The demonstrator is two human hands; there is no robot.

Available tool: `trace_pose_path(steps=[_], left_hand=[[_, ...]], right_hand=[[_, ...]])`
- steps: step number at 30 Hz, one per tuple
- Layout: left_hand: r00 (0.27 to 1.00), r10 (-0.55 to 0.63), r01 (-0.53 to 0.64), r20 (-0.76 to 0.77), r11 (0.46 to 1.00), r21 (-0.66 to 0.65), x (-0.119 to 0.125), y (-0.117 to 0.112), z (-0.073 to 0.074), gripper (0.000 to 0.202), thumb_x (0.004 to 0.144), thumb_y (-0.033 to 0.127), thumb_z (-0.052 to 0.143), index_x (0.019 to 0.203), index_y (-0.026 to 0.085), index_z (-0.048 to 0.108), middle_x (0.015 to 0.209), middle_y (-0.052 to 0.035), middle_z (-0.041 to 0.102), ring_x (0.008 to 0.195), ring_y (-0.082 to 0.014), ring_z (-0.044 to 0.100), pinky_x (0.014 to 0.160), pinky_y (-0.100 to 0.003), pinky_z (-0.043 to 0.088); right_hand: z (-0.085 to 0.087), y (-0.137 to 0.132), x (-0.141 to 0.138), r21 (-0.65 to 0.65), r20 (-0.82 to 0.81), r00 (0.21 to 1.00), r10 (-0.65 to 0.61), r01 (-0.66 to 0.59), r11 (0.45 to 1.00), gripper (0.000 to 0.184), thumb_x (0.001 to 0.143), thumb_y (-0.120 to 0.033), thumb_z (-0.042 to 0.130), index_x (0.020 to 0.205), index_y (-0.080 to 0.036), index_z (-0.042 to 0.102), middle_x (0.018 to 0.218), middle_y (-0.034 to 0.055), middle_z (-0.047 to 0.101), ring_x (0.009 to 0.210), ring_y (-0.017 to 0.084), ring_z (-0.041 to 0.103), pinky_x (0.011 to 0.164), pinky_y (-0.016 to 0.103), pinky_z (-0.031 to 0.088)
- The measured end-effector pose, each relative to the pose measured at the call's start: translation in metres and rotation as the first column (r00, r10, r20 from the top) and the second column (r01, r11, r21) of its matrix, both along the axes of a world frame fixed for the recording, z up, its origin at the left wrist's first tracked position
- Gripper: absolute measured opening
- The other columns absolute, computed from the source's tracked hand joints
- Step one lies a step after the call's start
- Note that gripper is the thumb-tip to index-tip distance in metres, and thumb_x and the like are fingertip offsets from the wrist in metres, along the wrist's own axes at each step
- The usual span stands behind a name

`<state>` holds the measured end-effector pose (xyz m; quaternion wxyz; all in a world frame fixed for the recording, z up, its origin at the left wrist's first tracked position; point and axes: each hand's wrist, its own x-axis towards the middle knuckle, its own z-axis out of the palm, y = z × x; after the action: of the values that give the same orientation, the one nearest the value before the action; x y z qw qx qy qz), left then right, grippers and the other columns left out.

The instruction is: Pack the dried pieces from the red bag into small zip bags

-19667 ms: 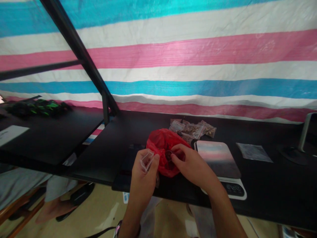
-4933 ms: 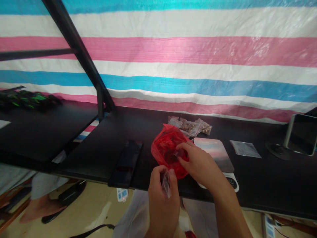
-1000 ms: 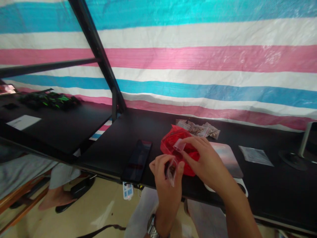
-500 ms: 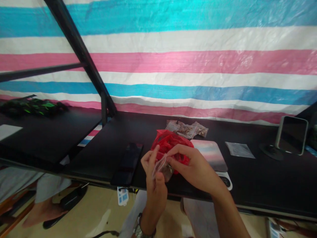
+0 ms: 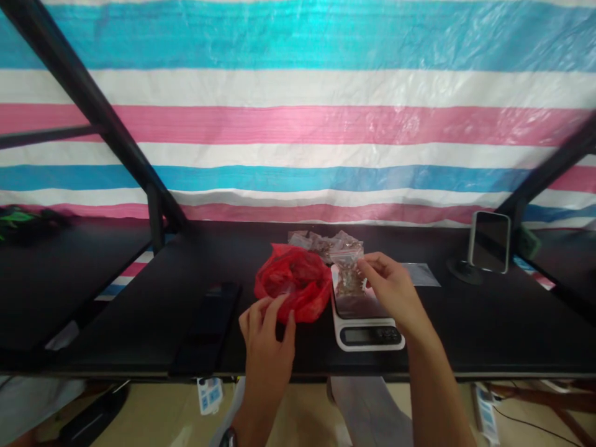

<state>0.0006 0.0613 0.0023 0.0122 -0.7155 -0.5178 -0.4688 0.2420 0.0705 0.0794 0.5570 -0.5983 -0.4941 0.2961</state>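
Note:
In my right hand point(image 5: 393, 292), thumb and fingers pinch the right edge of a clear zip-lock bag point(image 5: 349, 276) with small brownish-gold pieces inside. The bag is over the plate of a white kitchen scale point(image 5: 342, 329); whether it rests there I cannot tell. My left hand point(image 5: 269, 332) is open, its fingers apart and bent at the near edge of a crumpled red plastic bag point(image 5: 298, 279). What lies inside the red bag is hard to make out. Behind both bags lie several small clear bags point(image 5: 321, 244) of similar pieces.
A flat clear packet point(image 5: 421, 274) lies right of the scale. Farther right, a phone point(image 5: 490, 242) stands on a round-based stand. A dark flat panel point(image 5: 209, 323) lies at left on the black table point(image 5: 488, 329). Striped sheeting hangs behind.
The zip-lock bag, between both hands before, has moved right to the scale in my right hand. My left hand has let go of it. The view has turned right.

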Motion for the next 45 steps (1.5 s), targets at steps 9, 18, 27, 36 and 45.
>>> trace_pose_path(steps=[9,18,27,36,45], left_hand=[[0.988,0.105,-0.113,0.117,0.992,0.064,-0.012,0.009,0.005,0.014,0.099,0.025,0.063,0.108,0.019,0.072,0.105,-0.0104,0.064,0.101,-0.0293,0.062,0.094,-0.045,0.051],[0.993,0.093,-0.108,0.070,0.964,0.245,0.024,-0.038,0.016,0.025,0.092,0.025,0.069,0.117,0.020,0.070,0.125,-0.0165,0.062,0.101,-0.0295,0.055,0.092,-0.048,0.045],[0.673,-0.735,0.717,-0.087,0.618,0.324,0.109,-0.082,-0.017,0.040,0.097,-0.001,0.040,0.067,0.021,0.055,0.060,0.0047,0.052,0.051,-0.0094,0.043,0.053,-0.024,0.039],[0.552,-0.816,0.834,-0.171,0.537,0.125,0.100,-0.070,-0.027,0.027,0.095,0.016,0.050,0.069,0.021,0.055,0.067,0.0022,0.057,0.057,-0.0118,0.049,0.056,-0.029,0.042],[0.583,-0.809,0.807,-0.071,0.566,0.169,0.087,-0.066,-0.015,0.025,0.080,0.001,0.044,0.068,0.022,0.052,0.059,0.0035,0.055,0.051,-0.0110,0.048,0.053,-0.029,0.035]], right_hand=[[-0.023,-0.012,0.041,-0.142,0.539,0.832,-0.135,0.247,0.959,0.024,0.079,-0.043,0.061,0.073,-0.023,0.073,0.071,0.0043,0.062,0.072,0.023,0.059,0.070,0.035,0.042],[-0.015,-0.021,0.054,-0.150,0.440,0.872,-0.215,0.308,0.940,0.045,0.083,-0.064,0.053,0.069,-0.023,0.067,0.068,0.0062,0.066,0.067,0.024,0.059,0.067,0.035,0.040],[-0.023,-0.019,0.064,-0.087,0.273,0.804,-0.528,0.567,0.819,0.054,0.081,-0.072,0.056,0.078,-0.020,0.072,0.066,0.0053,0.065,0.062,0.021,0.055,0.065,0.035,0.040],[-0.029,-0.016,0.060,-0.051,0.271,0.845,-0.462,0.492,0.869,0.047,0.087,-0.065,0.059,0.081,-0.020,0.072,0.065,0.0017,0.061,0.062,0.019,0.053,0.064,0.033,0.040],[-0.035,-0.013,0.056,-0.040,0.278,0.889,-0.365,0.390,0.920,0.053,0.090,-0.067,0.057,0.093,-0.018,0.077,0.086,0.0097,0.076,0.077,0.025,0.064,0.076,0.037,0.047]])
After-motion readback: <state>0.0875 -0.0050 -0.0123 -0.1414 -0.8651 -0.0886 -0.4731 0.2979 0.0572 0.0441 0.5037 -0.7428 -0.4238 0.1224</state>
